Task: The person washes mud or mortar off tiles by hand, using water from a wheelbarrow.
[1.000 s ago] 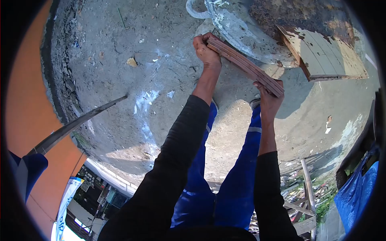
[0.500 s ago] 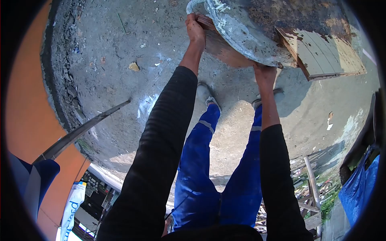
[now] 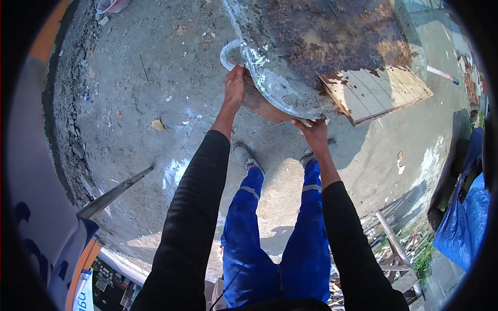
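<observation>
A large rusty metal tub (image 3: 282,96), with a pale, plaster-smeared rim and brown residue inside, stands in front of me at the top of the view. Below its near rim is a reddish-brown, board-like side (image 3: 263,106). My left hand (image 3: 235,88) is closed on the tub's left edge, just beneath a curved metal handle (image 3: 228,54). At the near edge, my right hand (image 3: 314,133) grips from below, its thumb stretched to the left; some fingertips are hidden under the rim. A grooved cream wooden panel (image 3: 376,94) with peeling paint lies across the tub's right side.
Rough concrete ground (image 3: 197,67) with debris surrounds my boots (image 3: 244,154). At left a dark pole (image 3: 116,192) slants inward beside a grey sheet (image 3: 41,171). Blue tarpaulin (image 3: 461,223) hangs right, near a wooden frame (image 3: 397,241). A reddish bucket (image 3: 113,5) is at the top left.
In the view, the tub, panel and both hands have shifted down and left, showing more of the tub's inside. My right thumb has come into sight. Both hands stay on the tub.
</observation>
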`<move>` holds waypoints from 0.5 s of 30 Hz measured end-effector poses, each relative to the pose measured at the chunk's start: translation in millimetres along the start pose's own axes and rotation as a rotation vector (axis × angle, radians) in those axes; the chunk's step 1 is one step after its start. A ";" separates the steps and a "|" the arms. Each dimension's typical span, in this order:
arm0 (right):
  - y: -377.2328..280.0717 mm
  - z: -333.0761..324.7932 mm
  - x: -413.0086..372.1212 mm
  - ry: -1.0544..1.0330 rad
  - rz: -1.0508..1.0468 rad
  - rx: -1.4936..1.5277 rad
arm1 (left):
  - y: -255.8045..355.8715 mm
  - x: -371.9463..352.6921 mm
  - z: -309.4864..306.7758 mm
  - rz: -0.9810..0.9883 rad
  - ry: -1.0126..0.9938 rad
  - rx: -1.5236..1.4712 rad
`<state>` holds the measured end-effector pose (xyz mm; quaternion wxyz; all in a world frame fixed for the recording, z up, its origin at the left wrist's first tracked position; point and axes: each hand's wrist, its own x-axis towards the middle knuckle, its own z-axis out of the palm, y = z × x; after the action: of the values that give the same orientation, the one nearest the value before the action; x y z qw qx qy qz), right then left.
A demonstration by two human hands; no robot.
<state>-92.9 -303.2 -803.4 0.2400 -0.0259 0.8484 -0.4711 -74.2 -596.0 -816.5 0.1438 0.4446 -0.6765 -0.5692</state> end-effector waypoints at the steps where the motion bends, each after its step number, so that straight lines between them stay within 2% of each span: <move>1: 2.1 0.6 5.8 -0.030 -0.078 -0.031 | 2.2 1.0 -0.2 -0.038 -0.060 -0.035; 2: 5.4 2.6 10.7 -0.070 -0.157 -0.060 | 2.1 2.3 -3.1 -0.080 -0.111 -0.067; 3: 11.4 4.8 8.3 -0.080 -0.152 -0.056 | -0.6 0.8 -5.4 -0.087 -0.104 -0.060; 4: 11.3 8.0 4.3 -0.031 -0.076 0.190 | 0.8 -1.3 -5.4 -0.066 -0.139 -0.073; 6: 12.9 13.1 -3.4 0.016 0.013 0.442 | 1.2 -5.5 -2.0 -0.050 -0.171 -0.074; 8: -12.6 0.8 -15.3 0.058 -0.088 -0.033 | 9.6 -15.3 5.7 -0.091 -0.053 -0.086; 10: -18.3 -2.0 -14.8 0.062 -0.087 -0.060 | 20.3 -17.7 7.2 -0.145 -0.112 -0.133; 12: -9.6 -5.2 -7.2 0.010 -0.089 -0.091 | 6.2 -3.4 17.3 -0.048 -0.111 -0.045; 13: -9.0 -5.9 -8.6 0.006 -0.087 -0.096 | 7.8 -4.6 13.5 -0.068 -0.190 -0.038; 15: -11.2 -7.6 -5.0 -0.007 -0.062 -0.125 | 3.3 -6.6 7.8 -0.033 -0.183 -0.038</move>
<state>-93.7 -302.0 -789.0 0.2260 -0.0688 0.8741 -0.4244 -77.5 -586.1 -813.9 0.0805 0.3988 -0.6685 -0.6226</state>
